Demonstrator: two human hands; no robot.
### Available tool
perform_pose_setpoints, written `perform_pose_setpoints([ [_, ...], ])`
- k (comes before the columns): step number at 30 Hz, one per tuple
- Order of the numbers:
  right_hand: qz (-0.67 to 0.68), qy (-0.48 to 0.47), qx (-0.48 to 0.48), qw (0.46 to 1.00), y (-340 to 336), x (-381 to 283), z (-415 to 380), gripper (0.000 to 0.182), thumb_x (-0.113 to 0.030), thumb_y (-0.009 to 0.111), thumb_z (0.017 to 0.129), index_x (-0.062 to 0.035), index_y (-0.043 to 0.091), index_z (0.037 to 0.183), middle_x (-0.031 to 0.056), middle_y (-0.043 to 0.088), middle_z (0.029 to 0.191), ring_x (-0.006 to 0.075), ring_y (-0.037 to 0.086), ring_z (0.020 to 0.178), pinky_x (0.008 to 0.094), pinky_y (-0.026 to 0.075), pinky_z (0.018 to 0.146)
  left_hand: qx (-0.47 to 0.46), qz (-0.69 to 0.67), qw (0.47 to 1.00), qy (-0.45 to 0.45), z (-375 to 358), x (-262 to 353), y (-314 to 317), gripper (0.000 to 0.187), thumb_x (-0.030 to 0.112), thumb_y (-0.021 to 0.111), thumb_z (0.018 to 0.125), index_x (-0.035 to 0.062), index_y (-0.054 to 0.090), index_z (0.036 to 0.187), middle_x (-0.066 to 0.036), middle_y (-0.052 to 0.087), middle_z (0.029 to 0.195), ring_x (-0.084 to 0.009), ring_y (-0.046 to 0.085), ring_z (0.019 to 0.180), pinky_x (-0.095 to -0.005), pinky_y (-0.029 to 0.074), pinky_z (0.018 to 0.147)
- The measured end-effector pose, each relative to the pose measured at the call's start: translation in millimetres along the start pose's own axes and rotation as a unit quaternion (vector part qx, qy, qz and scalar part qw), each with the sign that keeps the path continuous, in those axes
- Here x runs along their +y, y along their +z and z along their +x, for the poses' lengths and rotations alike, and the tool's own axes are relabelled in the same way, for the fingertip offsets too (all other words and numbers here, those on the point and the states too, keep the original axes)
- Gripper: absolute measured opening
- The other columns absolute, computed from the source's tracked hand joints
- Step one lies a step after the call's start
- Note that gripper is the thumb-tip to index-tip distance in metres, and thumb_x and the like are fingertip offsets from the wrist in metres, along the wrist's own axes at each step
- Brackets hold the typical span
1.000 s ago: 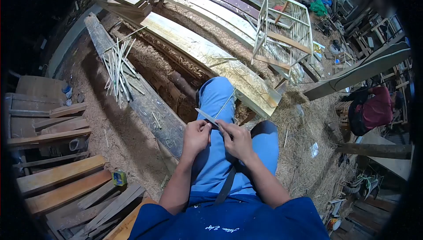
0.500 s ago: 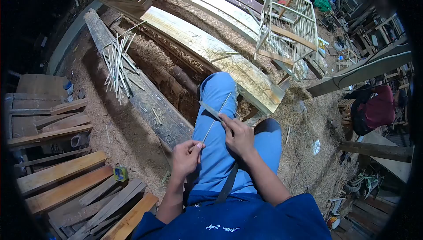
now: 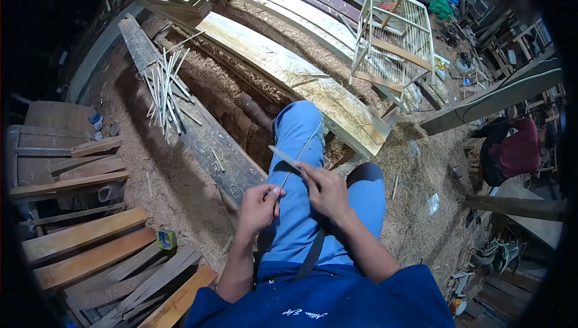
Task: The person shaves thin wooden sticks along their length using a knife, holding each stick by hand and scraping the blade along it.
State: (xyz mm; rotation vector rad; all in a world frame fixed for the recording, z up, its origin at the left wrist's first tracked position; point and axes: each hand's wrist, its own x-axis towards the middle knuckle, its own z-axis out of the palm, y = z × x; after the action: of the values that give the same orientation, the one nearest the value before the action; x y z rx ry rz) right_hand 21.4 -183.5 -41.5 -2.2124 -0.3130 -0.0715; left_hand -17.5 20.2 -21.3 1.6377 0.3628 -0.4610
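My left hand (image 3: 260, 206) is closed, pinching one end of a thin stick (image 3: 306, 148) that slants up and away over my blue-trousered thigh. A knife (image 3: 283, 156) is gripped in my right hand (image 3: 327, 189), its blade pointing up and to the left. The blade lies across the stick just beyond my left fingers. Both hands are over my lap, close together. On a weathered plank (image 3: 205, 135) to the left rests a loose bundle of thin sticks (image 3: 161, 90).
A slatted wooden cage (image 3: 394, 42) stands at the back right, by a pale, shaving-strewn board (image 3: 289, 69). Several planks (image 3: 90, 235) lie at lower left, near a yellow-green tape measure (image 3: 166, 239). At right is dark red cloth (image 3: 519, 147). Shavings cover the ground (image 3: 409, 201).
The knife blade has moved along the stick toward my left hand, with its tip shifted left and slightly down. My left hand has shifted slightly right and closer to my right hand.
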Motion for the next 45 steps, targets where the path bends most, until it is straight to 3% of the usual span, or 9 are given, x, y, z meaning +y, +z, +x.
perform_pose_setpoints([
  [4,-0.013,0.002,-0.029,0.999,-7,-15,-4,0.030,-0.012,0.067,0.092,-0.0140,0.072,0.121,0.0134,0.067,0.077,0.0323,0.066,0.067,0.0431,0.051,0.060,0.013,0.073,0.997,0.011,31,23,15,0.025,0.017,0.055,0.104,-0.0007,0.070,0.096,0.000,0.057,0.056,-0.0063,0.048,0.043,-0.0246,0.036,0.042],
  [9,-0.038,0.008,-0.014,0.999,-3,-8,-6,0.030,-0.015,0.068,0.092,-0.0184,0.072,0.121,0.0109,0.064,0.074,0.0313,0.065,0.064,0.0433,0.049,0.057,0.020,0.060,0.998,0.019,32,18,18,0.025,0.015,0.055,0.104,-0.0018,0.070,0.092,0.000,0.057,0.056,-0.0060,0.050,0.045,-0.0244,0.037,0.043],
  [11,-0.071,0.007,-0.005,0.997,0,-3,-6,0.033,-0.024,0.066,0.094,-0.0264,0.069,0.126,0.0084,0.060,0.072,0.0327,0.064,0.060,0.0473,0.049,0.054,0.020,0.058,0.998,0.018,26,7,16,0.025,0.015,0.055,0.104,-0.0020,0.070,0.092,0.000,0.057,0.056,-0.0055,0.049,0.045,-0.0239,0.037,0.043],
  [14,-0.072,0.016,0.003,0.997,0,0,-3,0.032,-0.024,0.066,0.094,-0.0273,0.070,0.126,0.0081,0.060,0.072,0.0329,0.063,0.059,0.0473,0.050,0.054,0.025,0.042,0.999,0.020,9,-4,10,0.025,0.015,0.056,0.104,-0.0020,0.069,0.093,0.001,0.056,0.056,-0.0045,0.049,0.046,-0.0228,0.036,0.044],
  [22,-0.090,0.028,0.020,0.995,-1,9,10,0.031,-0.017,0.067,0.093,-0.0229,0.071,0.124,0.0096,0.061,0.072,0.0310,0.065,0.065,0.0430,0.049,0.056,0.047,0.015,0.998,-0.047,-59,-5,-9,0.021,0.012,0.058,0.102,-0.0026,0.071,0.094,0.001,0.058,0.056,-0.0032,0.051,0.048,-0.0222,0.039,0.046],
  [29,-0.096,0.041,0.065,0.992,1,24,23,0.031,-0.022,0.066,0.094,-0.0236,0.070,0.124,0.0109,0.063,0.076,0.0351,0.066,0.067,0.0480,0.051,0.059,0.034,0.012,0.998,-0.061,-77,-5,-17,0.022,0.013,0.058,0.103,-0.0027,0.071,0.095,0.002,0.056,0.056,-0.0024,0.049,0.048,-0.0219,0.038,0.045],
  [34,-0.058,0.027,0.076,0.995,1,13,13,0.029,-0.022,0.066,0.095,-0.0216,0.071,0.124,0.0121,0.064,0.077,0.0347,0.066,0.069,0.0470,0.052,0.061,0.059,0.004,0.998,-0.030,-49,-1,-5,0.022,0.016,0.059,0.103,-0.0014,0.071,0.095,0.002,0.056,0.056,-0.0036,0.048,0.045,-0.0224,0.035,0.042],
  [36,-0.040,0.022,0.021,0.999,-2,-3,0,0.029,-0.022,0.065,0.095,-0.0217,0.071,0.124,0.0115,0.064,0.076,0.0338,0.066,0.068,0.0466,0.051,0.060,0.059,-0.018,0.998,-0.031,-29,4,5,0.023,0.018,0.060,0.103,-0.0004,0.071,0.096,0.002,0.056,0.056,-0.0043,0.046,0.043,-0.0226,0.034,0.040],
  [45,-0.042,-0.012,-0.012,0.999,-3,-8,-15,0.031,-0.024,0.065,0.095,-0.0272,0.070,0.125,0.0085,0.059,0.071,0.0320,0.064,0.060,0.0459,0.049,0.052,0.089,0.049,0.994,0.033,19,7,22,0.023,0.019,0.066,0.098,-0.0009,0.076,0.091,-0.003,0.061,0.054,-0.0075,0.056,0.047,-0.0286,0.042,0.046],
])
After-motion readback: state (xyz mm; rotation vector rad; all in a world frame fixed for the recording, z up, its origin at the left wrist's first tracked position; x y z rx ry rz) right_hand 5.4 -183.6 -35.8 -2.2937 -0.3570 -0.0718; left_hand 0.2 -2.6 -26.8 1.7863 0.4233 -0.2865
